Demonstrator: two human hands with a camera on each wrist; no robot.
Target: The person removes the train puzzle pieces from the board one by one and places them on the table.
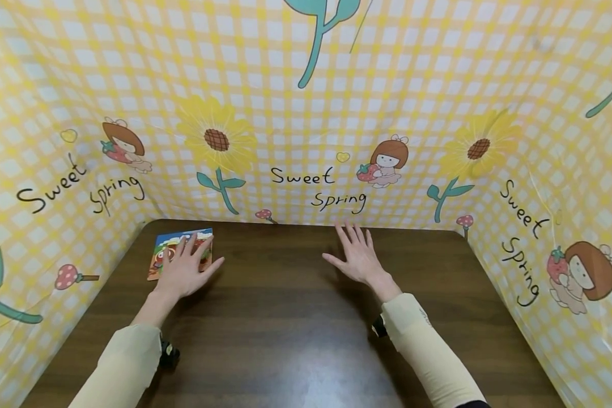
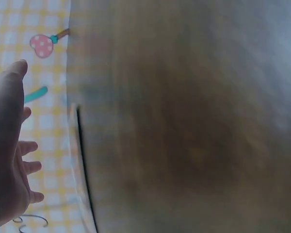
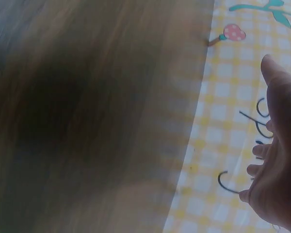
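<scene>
At the table's far left corner lies a thin, flat rectangular piece with a bright cartoon picture (image 1: 158, 259); whether it is a booklet or a board I cannot tell. My left hand (image 1: 185, 273) is spread over it, fingers apart, and hides much of its middle. In the left wrist view that hand (image 2: 7, 145) seems to hover, with the dark thin edge of the cartoon piece (image 2: 84, 162) beside it. Farther right, my right hand (image 1: 359, 258) stretches toward the back edge with straight, spread fingers and holds nothing. Its thumb and fingertips show in the right wrist view.
The dark brown wooden table (image 1: 285, 317) is glossy near the front. A yellow checked cloth (image 1: 296, 124) printed with flowers and "Sweet Spring" rises along the back and both sides. Small dark devices, such as the left one (image 1: 169, 355), sit at the wrists.
</scene>
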